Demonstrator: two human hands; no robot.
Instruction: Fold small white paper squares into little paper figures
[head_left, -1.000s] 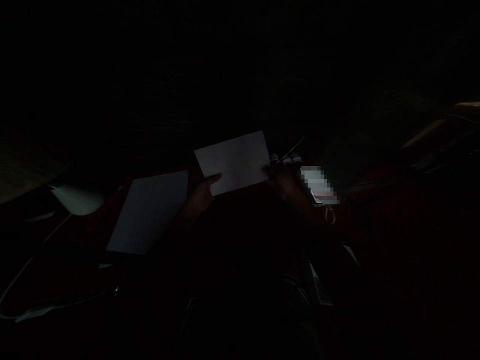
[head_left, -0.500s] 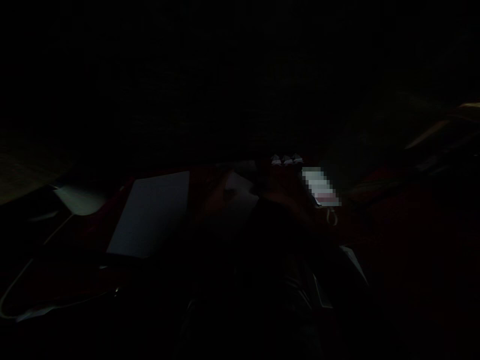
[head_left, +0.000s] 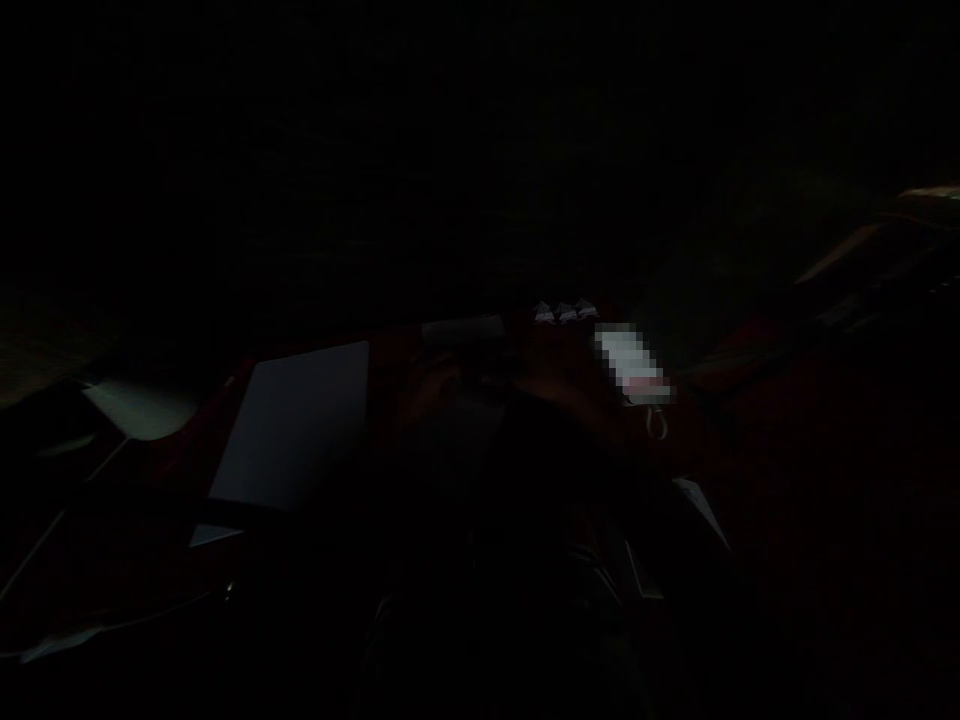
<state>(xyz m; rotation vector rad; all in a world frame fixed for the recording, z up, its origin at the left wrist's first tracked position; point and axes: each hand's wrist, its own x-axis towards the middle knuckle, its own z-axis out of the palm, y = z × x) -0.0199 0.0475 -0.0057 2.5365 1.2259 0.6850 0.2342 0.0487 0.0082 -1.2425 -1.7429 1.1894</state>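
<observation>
The picture is very dark. My left hand (head_left: 429, 387) shows as a faint shape near the middle, beside a dim greyish thing that looks like a sheet of paper (head_left: 474, 415). On the other side of it is my right hand (head_left: 551, 383), its dark sleeve reaching down to the lower right. Darkness hides the fingers of both hands, so their grip on the sheet cannot be made out. Just beyond the hands lies a pale flat piece (head_left: 463, 329), perhaps paper too.
A large pale sheet (head_left: 300, 420) lies to the left on a dark red surface. Several small folded whitish pieces (head_left: 565, 313) stand at the back, near a blurred-out white rectangle (head_left: 634, 362) with a loop (head_left: 657, 423). Far left is a pale curved object (head_left: 142, 408).
The pale sheet between my hands has turned much darker, and the flat piece beyond them shows more clearly. The whole view has shifted slightly.
</observation>
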